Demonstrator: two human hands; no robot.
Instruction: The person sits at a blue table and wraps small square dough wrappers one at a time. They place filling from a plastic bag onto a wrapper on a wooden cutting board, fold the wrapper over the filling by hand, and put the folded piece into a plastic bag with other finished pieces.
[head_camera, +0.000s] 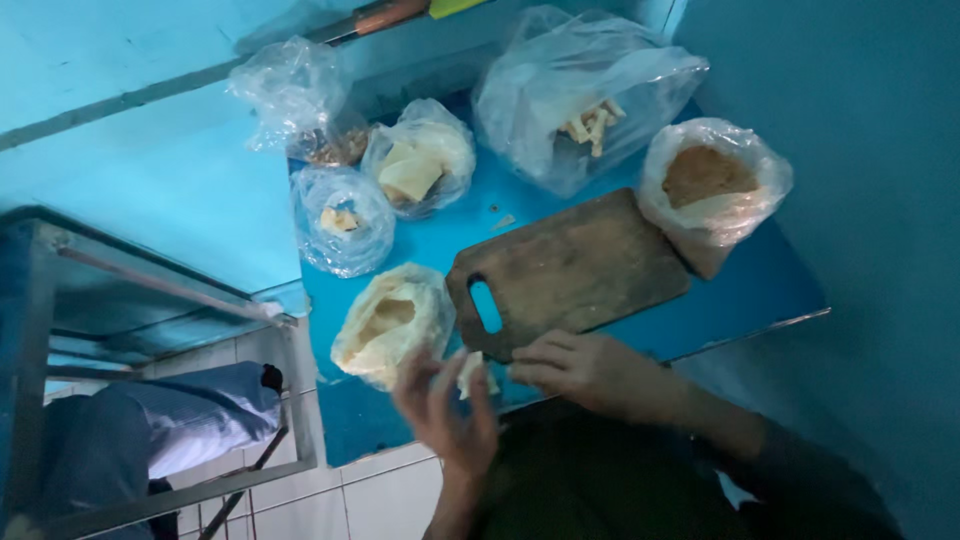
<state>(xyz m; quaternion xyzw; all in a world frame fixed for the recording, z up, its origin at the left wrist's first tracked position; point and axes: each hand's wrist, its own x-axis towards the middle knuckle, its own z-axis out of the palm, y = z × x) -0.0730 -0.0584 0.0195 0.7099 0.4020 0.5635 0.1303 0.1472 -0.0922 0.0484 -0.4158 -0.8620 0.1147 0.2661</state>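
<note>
A blue table (740, 290) is seen from above, set against blue walls. At its middle lies a dark, worn wooden cutting board (575, 268) with a slot handle at its left end. Five clear plastic bags are ranged around it: the largest (575, 95) at the far side, holding pale sticks; one at the right (712, 190) with brown crumbly matter; one at the near left (392, 322), open, with pale yellowish contents; and two smaller ones (420, 160) (343, 222) at the far left, each with pale pieces. The right hand (580, 370) is laid on the near edge of the board, fingers bent, nothing clasped. The left hand (445, 405) is raised and blurred; a small pale piece (470, 372) is seen at its fingertips, just beside the near-left bag, though whether it is pinched cannot be told.
</note>
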